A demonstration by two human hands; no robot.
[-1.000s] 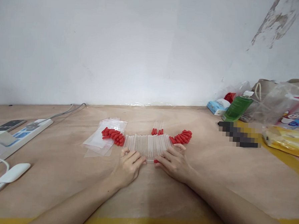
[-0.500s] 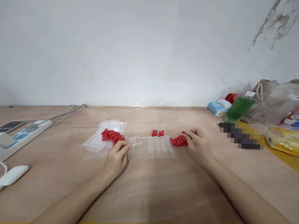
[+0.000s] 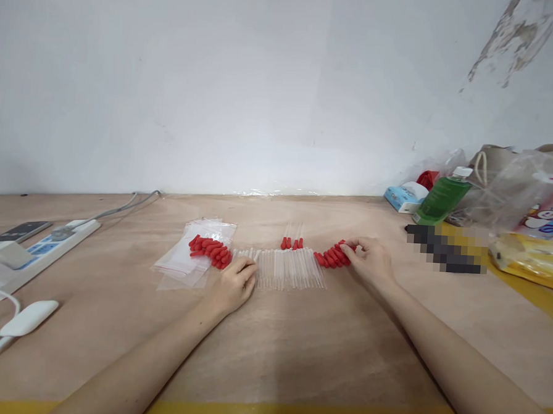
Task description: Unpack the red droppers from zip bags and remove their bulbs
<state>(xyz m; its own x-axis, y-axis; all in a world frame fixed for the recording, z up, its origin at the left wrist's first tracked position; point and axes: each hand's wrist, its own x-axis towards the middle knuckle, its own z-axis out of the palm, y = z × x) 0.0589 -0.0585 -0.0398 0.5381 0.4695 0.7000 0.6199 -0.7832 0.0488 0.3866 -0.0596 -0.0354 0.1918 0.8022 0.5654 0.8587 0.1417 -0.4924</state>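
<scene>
My left hand (image 3: 231, 286) is closed in a pinch at the left end of a row of clear glass dropper tubes (image 3: 289, 271). The light tip of one tube (image 3: 256, 255) pokes up from its fingers; the rest is hidden. At the right, my right hand (image 3: 373, 263) pinches a red rubber bulb at the far end of a slanting line of red rubber bulbs (image 3: 332, 255). Another heap of red bulbs (image 3: 210, 250) lies beside my left hand. Behind the row, several droppers (image 3: 293, 240) lie with red bulbs on their tubes.
Clear zip bags (image 3: 181, 261) lie under the left heap. A power strip (image 3: 54, 248), a phone (image 3: 22, 232) and a white cable piece (image 3: 29, 319) are at the left. On the right are a green bottle (image 3: 444, 196), a tissue pack (image 3: 402, 200) and a yellow packet (image 3: 533, 260).
My left hand has moved slightly right and turned, bringing the tube that lay across its fingertips to a more upright angle. My right hand has stayed at the bulbs, with its fingers shifted slightly.
</scene>
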